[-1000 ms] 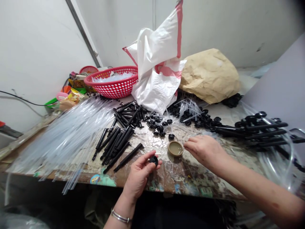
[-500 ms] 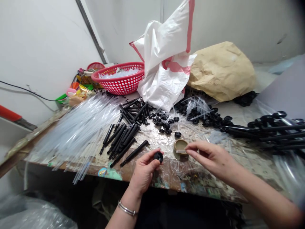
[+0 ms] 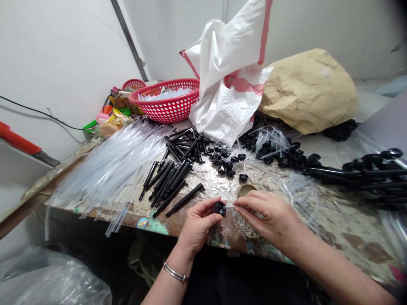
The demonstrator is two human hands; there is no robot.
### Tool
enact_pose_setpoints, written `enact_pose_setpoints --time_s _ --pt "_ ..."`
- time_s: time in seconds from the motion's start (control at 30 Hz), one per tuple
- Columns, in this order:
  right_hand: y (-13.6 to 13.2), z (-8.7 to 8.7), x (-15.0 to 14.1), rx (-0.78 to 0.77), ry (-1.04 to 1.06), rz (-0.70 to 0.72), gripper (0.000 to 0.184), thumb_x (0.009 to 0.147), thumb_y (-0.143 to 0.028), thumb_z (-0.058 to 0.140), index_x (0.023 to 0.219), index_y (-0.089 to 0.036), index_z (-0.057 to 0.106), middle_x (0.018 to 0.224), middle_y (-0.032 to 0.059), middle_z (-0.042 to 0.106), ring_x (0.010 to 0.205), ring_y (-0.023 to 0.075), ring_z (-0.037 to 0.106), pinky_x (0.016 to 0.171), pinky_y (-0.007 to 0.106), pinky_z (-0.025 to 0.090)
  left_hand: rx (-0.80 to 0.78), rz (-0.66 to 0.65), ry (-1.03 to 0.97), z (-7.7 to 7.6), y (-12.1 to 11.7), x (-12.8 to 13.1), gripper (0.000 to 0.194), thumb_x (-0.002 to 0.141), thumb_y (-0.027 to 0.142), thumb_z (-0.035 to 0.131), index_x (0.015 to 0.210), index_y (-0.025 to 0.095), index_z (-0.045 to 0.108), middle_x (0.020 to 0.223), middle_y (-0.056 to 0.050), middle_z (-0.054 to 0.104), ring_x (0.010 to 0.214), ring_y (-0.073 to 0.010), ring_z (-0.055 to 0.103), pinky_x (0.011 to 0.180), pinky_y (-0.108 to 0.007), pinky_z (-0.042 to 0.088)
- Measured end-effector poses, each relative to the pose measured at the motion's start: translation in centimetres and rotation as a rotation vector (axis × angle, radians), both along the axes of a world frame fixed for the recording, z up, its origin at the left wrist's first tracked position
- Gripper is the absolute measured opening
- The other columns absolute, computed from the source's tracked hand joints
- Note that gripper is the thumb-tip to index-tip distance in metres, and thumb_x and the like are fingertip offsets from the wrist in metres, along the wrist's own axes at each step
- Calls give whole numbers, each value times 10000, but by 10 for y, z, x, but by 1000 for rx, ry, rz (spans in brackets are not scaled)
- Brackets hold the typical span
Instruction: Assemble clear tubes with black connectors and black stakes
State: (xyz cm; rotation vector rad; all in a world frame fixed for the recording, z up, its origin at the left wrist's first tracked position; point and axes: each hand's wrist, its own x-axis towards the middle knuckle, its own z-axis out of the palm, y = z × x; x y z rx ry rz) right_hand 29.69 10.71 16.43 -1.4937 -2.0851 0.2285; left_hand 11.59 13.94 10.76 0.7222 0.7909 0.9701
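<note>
With our left hand [image 3: 197,221] we are pinching one round cap [image 3: 219,208] of smooth black material, hollow at its face, above the front part of the table [image 3: 343,233]. With our right hand [image 3: 270,216] we are pinching one thin, whitish tube [image 3: 229,206]; its end is pointing at the cap, and we cannot tell whether it is entering. So each grip is pressing on one piece. Our right fingers are partly covering one small, round, brownish bowl [image 3: 245,189]. The table is showing worn, peeling patches. To the left, black rods [image 3: 186,200] are lying heaped, too many for counting, and long clear tubes [image 3: 108,173] are spreading beside them. Behind, one white sack [image 3: 235,55] is hiding part of one perforated red basket [image 3: 168,111], and one crumpled paper bag [image 3: 311,91] is resting rightward.
</note>
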Motion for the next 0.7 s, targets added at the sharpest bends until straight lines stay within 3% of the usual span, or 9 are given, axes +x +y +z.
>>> enact_pose_setpoints --time_s 0.33,0.7 --pt "-1 5 -8 115 -109 53 181 893 -216 479 891 -201 659 723 9 627 669 138 561 623 279 332 -21 -46 -25 0 1 -2 381 544 143 809 912 208 734 854 -40 744 707 -133 646 672 -220 481" --pt "8 -3 -20 132 -37 57 227 880 -187 463 770 -171 661 690 26 618 630 133 555 589 262 364 -48 -65 1 -2 1 -3 355 532 154 817 878 189 744 776 -30 737 597 -107 628 553 -179 462"
